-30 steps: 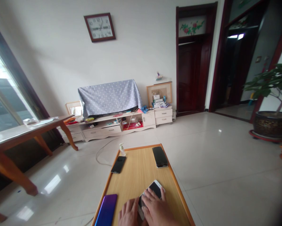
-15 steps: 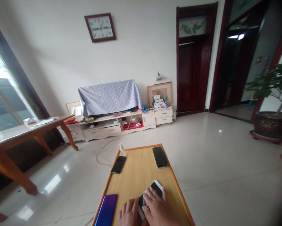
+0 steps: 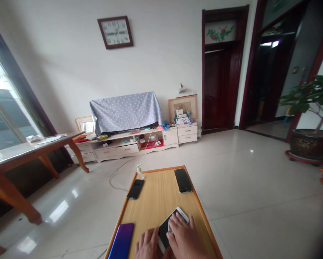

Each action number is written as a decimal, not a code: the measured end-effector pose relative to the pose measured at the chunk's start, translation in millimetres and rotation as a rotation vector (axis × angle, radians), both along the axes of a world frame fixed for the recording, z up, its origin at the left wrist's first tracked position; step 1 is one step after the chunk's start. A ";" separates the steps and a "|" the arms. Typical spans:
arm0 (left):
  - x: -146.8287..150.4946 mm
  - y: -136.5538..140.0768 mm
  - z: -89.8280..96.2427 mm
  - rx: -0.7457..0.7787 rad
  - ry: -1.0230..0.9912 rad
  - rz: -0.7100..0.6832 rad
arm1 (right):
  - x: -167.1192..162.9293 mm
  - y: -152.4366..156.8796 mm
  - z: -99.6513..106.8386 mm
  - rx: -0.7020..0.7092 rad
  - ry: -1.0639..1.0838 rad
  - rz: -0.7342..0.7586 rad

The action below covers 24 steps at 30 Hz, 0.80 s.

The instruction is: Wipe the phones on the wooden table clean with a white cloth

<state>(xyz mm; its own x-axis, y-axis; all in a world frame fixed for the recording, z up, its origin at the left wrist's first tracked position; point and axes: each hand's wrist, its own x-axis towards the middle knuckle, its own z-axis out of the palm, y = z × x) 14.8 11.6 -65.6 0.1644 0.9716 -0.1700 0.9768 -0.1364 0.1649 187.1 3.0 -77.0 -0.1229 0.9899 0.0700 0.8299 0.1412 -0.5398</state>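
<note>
A white smartphone point(image 3: 164, 230) with a dark screen lies slanted on the wooden table near its front. My left hand point(image 3: 147, 244) holds the phone along its lower left edge, fingers bent. Over the upper part of the screen, my right hand point(image 3: 184, 232) presses a small pale cloth point(image 3: 170, 227) flat with its fingers; most of the cloth is hidden beneath them. To the left of my left hand lies a purple-blue phone point(image 3: 122, 239), back side up.
On the small table point(image 3: 156, 190) are a black phone point(image 3: 135, 189) at left, another dark phone point(image 3: 183, 180) at right and a pump bottle point(image 3: 140, 172) in the far left corner. A wooden desk point(image 3: 42, 145) stands left, a potted plant point(image 3: 307, 144) right.
My right hand has slid slightly right with the cloth, uncovering more of the screen's middle. My left hand stays at the phone's edge.
</note>
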 end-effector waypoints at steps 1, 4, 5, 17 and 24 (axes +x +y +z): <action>0.1 0.2 0.5 -0.006 0.003 0.000 | -2.8 -1.3 2.0 -0.030 0.004 0.039; 0.3 0.7 0.7 -0.016 0.006 0.001 | -6.9 -2.8 6.5 -0.077 0.027 0.123; 0.2 0.9 0.1 -0.016 0.009 0.002 | -6.4 -2.5 6.9 -0.071 0.038 0.126; -1.8 2.3 -6.9 0.005 -0.002 0.007 | 1.3 -2.8 4.8 -0.053 0.041 0.059; -3.1 2.7 -8.7 0.007 0.001 0.004 | 1.8 -3.6 9.4 -0.038 0.047 0.108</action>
<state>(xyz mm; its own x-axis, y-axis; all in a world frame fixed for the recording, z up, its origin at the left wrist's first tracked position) 11.6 14.3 -74.3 0.1600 0.9735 -0.1634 0.9776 -0.1334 0.1625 188.9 -0.6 -67.7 -0.2262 0.9732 0.0407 0.7845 0.2067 -0.5847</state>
